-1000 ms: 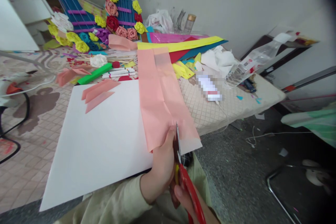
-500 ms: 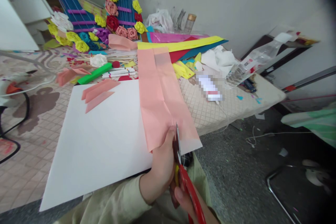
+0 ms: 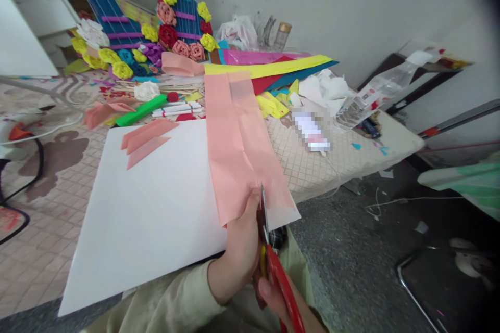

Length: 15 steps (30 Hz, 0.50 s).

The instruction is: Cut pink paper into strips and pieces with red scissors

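A long sheet of pink crepe paper (image 3: pixel 226 151) lies over a white board (image 3: pixel 156 208), its near edge at the board's front. My left hand (image 3: pixel 244 234) grips that near edge, thumb on top and the other fingers hidden beneath. Red-handled scissors (image 3: pixel 279 270) are in my right hand (image 3: pixel 275 299), below and right of the left one. Their blades sit at the paper right beside my left thumb, pointing away from me along a slit or fold. Several cut pink strips (image 3: pixel 146 138) rest on the board's far left part.
Paper flowers (image 3: pixel 167 34) and blue guitar-shaped pieces (image 3: pixel 183 5) stand at the back. Beyond the board lie a green stick (image 3: pixel 141 110) and folded yellow paper (image 3: pixel 269 66). To the right are a phone (image 3: pixel 311 130) with a cable, a plastic bottle (image 3: pixel 375 91) and the table's edge.
Almost nothing differs. Both hands, the scissors and the pink paper hold nearly the same place; the view has shifted very slightly.
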Motion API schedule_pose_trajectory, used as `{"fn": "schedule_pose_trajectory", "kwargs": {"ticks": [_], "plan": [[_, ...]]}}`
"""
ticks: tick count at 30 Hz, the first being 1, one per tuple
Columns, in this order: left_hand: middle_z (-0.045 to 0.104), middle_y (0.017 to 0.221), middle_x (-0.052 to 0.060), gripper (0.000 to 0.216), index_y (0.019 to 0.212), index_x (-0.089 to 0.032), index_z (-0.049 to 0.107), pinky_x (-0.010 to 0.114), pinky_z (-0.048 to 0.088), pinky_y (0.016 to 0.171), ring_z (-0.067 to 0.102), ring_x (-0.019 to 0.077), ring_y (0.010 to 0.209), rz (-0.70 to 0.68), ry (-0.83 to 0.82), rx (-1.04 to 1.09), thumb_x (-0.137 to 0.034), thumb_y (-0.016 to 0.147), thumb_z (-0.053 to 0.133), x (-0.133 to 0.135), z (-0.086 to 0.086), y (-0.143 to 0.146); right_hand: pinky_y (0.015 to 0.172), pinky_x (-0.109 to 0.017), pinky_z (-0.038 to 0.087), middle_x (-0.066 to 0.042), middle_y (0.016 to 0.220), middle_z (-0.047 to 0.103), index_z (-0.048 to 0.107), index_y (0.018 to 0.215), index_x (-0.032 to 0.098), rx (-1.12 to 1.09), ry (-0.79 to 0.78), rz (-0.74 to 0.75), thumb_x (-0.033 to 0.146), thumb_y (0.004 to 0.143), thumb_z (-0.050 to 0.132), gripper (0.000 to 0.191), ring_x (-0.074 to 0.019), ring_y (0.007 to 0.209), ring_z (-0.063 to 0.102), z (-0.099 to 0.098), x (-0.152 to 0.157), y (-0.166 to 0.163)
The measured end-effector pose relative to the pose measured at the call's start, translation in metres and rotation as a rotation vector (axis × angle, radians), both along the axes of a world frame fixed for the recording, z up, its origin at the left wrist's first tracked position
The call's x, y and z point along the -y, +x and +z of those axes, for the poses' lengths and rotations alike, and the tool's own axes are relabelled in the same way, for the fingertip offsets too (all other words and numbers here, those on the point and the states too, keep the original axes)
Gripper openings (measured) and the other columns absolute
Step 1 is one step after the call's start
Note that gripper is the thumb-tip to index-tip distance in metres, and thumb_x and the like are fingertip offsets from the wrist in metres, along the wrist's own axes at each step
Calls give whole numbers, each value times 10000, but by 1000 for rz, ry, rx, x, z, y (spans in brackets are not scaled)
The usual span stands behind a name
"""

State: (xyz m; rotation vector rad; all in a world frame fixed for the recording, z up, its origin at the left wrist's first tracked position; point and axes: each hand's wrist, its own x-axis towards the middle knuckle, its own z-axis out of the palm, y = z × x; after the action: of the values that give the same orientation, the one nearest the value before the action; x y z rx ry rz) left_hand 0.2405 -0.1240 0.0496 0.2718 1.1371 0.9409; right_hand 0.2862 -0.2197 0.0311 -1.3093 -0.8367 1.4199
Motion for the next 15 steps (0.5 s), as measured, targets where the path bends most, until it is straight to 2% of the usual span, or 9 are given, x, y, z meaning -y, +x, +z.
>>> {"fn": "schedule_pose_trajectory", "kwargs": {"ticks": [4,9,15], "plan": [[691,994,56,365,853,-189,706,354,434,928,603,237,990,7,-41,-51,-497,663,662,0,3,0,935,-276,432,-25,1225,588,568,1144,293,-36,15,1,487,795,534,401,-199,1170,500,3,-3,1],[688,1002,57,400,879,-182,701,372,384,983,583,244,1024,7,-47,-60,-509,652,667,-2,4,-1,964,-300,419,-50,1267,549,545,1208,258,-7,-53,-14,536,777,528,513,-209,1174,496,5,-1,0],[669,1047,67,412,977,-158,667,380,348,1007,554,246,1066,32,-26,112,-481,735,587,-2,5,0,977,-338,411,-71,1266,549,530,1237,232,94,-148,-28,618,749,489,623,-243,1179,489,8,0,-1]]}}
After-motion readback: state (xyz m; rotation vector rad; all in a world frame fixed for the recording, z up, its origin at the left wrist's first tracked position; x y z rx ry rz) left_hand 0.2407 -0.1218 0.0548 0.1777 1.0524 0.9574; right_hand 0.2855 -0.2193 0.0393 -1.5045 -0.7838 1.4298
